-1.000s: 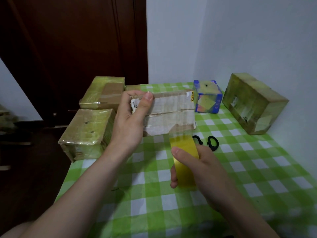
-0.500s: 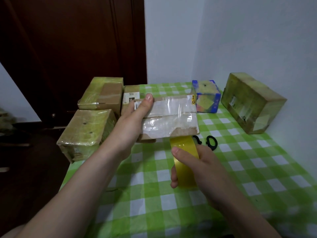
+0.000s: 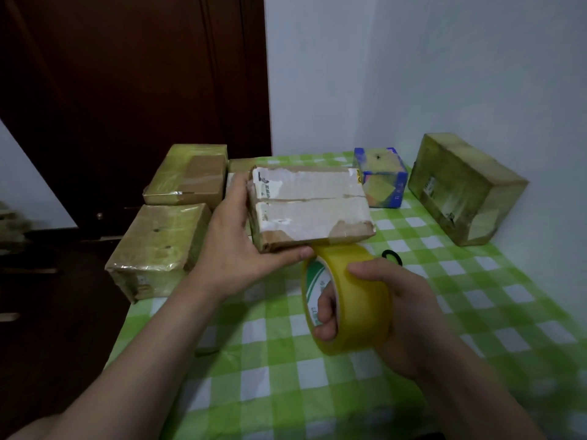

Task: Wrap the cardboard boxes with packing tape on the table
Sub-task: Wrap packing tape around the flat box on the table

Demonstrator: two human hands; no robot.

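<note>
The box [image 3: 309, 208] has come closer and lies flatter now, held up over the tabletop [image 3: 476, 296]. The left hand [image 3: 235, 246] grips its left end, thumb under the near edge. The right hand [image 3: 397, 312] has turned the tape roll [image 3: 359, 296] sideways, fingers poked through its hole. The roll touches the box's near edge, so tape is probably going round the bottom. The bottom is hidden, no loose tape shows, and the roll covers most of the scissors [image 3: 390, 256].

Views: one, head-worn.
Facing: forward and down across the table [image 3: 476, 312] toward the wall corner.
Range: close; hands [image 3: 241, 249] fill centre.
Edges: apparently wide-angle distorted.
</note>
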